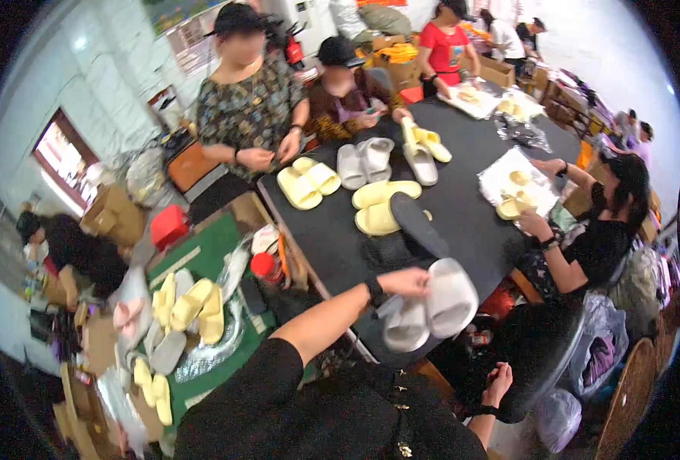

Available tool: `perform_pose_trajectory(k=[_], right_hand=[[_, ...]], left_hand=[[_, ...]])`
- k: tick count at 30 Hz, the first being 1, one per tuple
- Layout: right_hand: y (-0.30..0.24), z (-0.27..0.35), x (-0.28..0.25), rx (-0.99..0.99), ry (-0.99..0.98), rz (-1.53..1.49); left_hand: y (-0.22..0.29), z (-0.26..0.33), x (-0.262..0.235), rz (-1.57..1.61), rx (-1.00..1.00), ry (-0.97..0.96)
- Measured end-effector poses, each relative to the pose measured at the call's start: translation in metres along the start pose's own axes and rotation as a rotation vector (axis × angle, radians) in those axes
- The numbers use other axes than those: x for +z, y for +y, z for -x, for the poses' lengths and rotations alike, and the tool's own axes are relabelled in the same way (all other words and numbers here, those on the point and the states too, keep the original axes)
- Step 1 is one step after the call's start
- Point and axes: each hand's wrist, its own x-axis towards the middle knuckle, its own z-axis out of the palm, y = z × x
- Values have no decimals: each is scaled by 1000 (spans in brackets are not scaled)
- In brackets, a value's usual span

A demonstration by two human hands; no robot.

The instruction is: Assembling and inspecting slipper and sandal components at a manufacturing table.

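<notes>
My left hand (pixel 406 282), with a dark band on its wrist, reaches out over the near edge of the black table (pixel 470 207) and grips a pair of pale grey slippers (pixel 449 297). One slipper faces up, and the other hangs lower toward me. A dark slipper (pixel 418 224) lies on the table just beyond them. My right hand (pixel 498 379) is low at the right beside a black seat (pixel 543 345), fingers spread and holding nothing.
Yellow slippers (pixel 377 205) and grey slippers (pixel 363 159) lie across the table, with several people seated or standing around it handling more. At the left, a green surface (pixel 213 257) holds yellow slippers (pixel 194 305), plastic bags and a red-capped bottle (pixel 262 266). Cartons stand behind.
</notes>
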Motion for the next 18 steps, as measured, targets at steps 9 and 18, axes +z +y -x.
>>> perform_pose_trajectory(k=[9, 18], right_hand=[[15, -50, 92, -21, -386, 63], [-35, -25, 229, 104, -694, -18]], left_hand=[[68, 210, -88, 250, 145, 994], [-16, 489, 95, 592, -32, 2199]])
